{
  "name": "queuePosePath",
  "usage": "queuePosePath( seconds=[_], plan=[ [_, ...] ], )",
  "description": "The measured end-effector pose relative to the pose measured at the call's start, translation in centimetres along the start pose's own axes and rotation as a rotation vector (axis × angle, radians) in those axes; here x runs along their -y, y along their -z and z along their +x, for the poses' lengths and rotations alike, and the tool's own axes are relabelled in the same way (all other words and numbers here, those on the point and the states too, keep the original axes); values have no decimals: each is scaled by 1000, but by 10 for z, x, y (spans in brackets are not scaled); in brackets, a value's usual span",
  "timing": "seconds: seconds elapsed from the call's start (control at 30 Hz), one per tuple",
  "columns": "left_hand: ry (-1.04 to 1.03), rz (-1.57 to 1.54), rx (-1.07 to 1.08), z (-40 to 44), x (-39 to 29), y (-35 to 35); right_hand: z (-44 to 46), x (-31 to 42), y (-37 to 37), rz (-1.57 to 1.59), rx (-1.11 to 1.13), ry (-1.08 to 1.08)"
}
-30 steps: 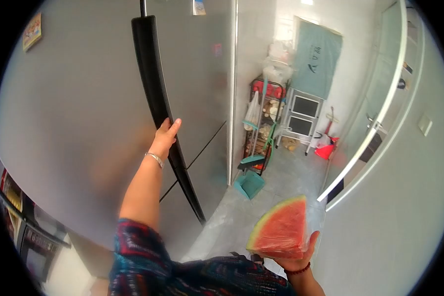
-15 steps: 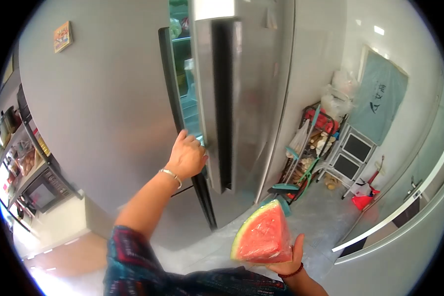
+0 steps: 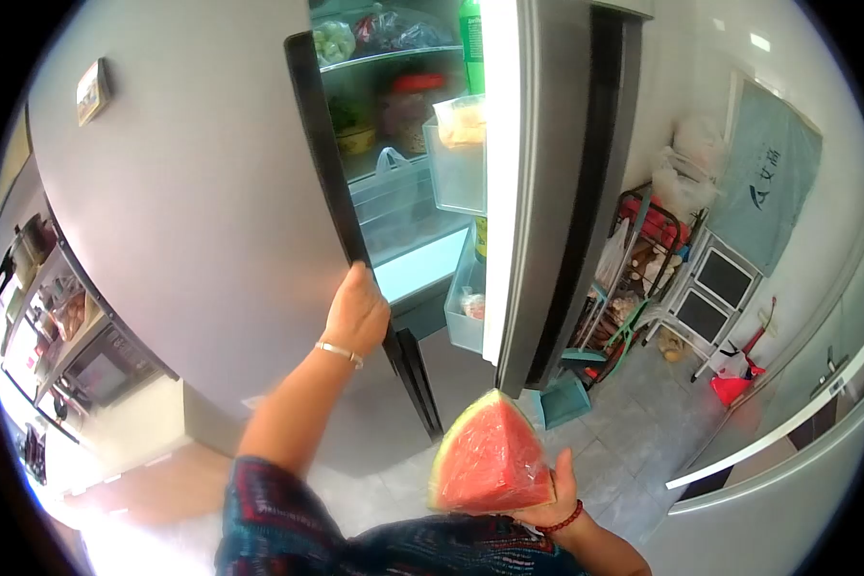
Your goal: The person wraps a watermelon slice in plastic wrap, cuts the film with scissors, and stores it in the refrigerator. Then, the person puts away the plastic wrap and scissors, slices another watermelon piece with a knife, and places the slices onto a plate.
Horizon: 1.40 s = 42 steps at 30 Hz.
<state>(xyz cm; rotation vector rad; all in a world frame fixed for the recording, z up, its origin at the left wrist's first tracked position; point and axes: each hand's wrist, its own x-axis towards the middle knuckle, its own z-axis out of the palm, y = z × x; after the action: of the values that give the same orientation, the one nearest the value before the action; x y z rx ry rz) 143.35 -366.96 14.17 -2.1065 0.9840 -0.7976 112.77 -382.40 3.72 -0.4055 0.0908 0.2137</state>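
Observation:
A wrapped wedge of watermelon (image 3: 494, 456) rests in my right hand (image 3: 559, 492), whose thumb stands up along its right side. My left hand (image 3: 358, 312) is closed round the edge of the left refrigerator door (image 3: 202, 211), at its long black handle (image 3: 322, 144). The right refrigerator door (image 3: 557, 192) stands open. Inside are a glass shelf with bagged food, a jar with a red lid (image 3: 418, 101), a clear drawer (image 3: 394, 211) and door bins (image 3: 459, 173), with a green bottle (image 3: 472, 43) above them.
Shelving with pots and a microwave (image 3: 106, 365) is at the left. On the right are a loaded rack (image 3: 634, 278), a folded step stool (image 3: 710, 288), a teal dustpan (image 3: 564, 401), a red dustpan (image 3: 732, 388) and a white-edged door (image 3: 778, 446).
The right refrigerator door has swung open, showing the inside. My left hand has stayed at the left door's edge. The watermelon in my right hand has shifted left in view.

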Motion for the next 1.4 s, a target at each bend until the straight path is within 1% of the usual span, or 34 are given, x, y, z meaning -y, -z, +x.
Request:
queuePosePath(
  seconds=[0.03,0.07,0.13,0.17,0.23,0.27,0.3,0.33,0.37,0.43,0.5,0.53,0.57,0.63,0.67,0.7,0.73,0.77,0.8,0.83,0.87,0.93,0.97,1.03,1.07,1.13,1.23,1.27,1.4],
  plan=[
    [28,-2,-53,-8,-4,7,2,7,-2,-73,31,-7],
    [6,-102,-129,-21,-7,16,3,15,-4,-71,41,-15],
    [-41,-271,-272,-46,-9,43,3,32,-5,-58,139,-12],
    [-65,-340,-335,-62,-9,57,2,40,-1,-60,145,-23],
    [-83,-431,-386,-95,-11,79,4,53,10,-57,120,-41],
    [-14,-487,-490,-111,-11,101,5,59,14,-61,128,-57],
    [56,-538,-594,-128,-13,120,9,64,18,16,187,-90],
    [215,-460,-643,-151,-17,126,14,68,21,95,245,-124],
    [373,-381,-688,-177,-22,126,19,72,23,94,250,-145],
    [776,-479,-798,-230,-28,120,30,77,25,41,243,-167],
    [1032,-707,-822,-260,-30,128,44,81,27,46,272,-238],
    [1203,-889,-887,-277,-40,121,51,82,24,59,286,-263],
    [1223,-1102,-952,-315,-48,103,59,83,20,71,301,-288],
    [1574,-1131,-800,-330,-54,125,78,84,3,56,311,-293],
    [1827,-1095,-870,-352,-56,120,88,84,-6,29,377,-293],
    [1616,-1370,-1001,-365,-54,124,96,83,-14,4,442,-293],
    [1402,-1656,-1096,-377,-50,129,108,80,-20,2,452,-277],
    [803,-2053,-1164,-412,-48,124,117,76,-31,-2,453,-288],
    [933,-1933,-1200,-436,-47,123,127,73,-43,-5,461,-248],
    [1612,-1283,-1146,-433,-50,122,137,71,-54,-8,469,-206],
    [1805,-1082,-1076,-436,-44,114,162,71,-58,-7,465,-206],
    [2016,-888,-1023,-433,-28,102,200,70,-67,-40,467,-140],
    [2042,-875,-1003,-434,-18,92,218,73,-79,-43,471,-136],
    [2084,-870,-973,-437,0,72,253,81,-107,-38,607,-53],
    [2096,-871,-960,-438,8,61,270,85,-118,-42,612,-47],
    [2121,-884,-942,-445,22,40,303,92,-141,-58,635,53],
    [2142,-904,-918,-446,43,12,363,111,-163,-37,658,99],
    [2145,-909,-911,-445,49,3,382,117,-169,-38,661,102],
    [2169,-923,-884,-443,67,-18,453,143,-175,-32,525,191]
  ],
)
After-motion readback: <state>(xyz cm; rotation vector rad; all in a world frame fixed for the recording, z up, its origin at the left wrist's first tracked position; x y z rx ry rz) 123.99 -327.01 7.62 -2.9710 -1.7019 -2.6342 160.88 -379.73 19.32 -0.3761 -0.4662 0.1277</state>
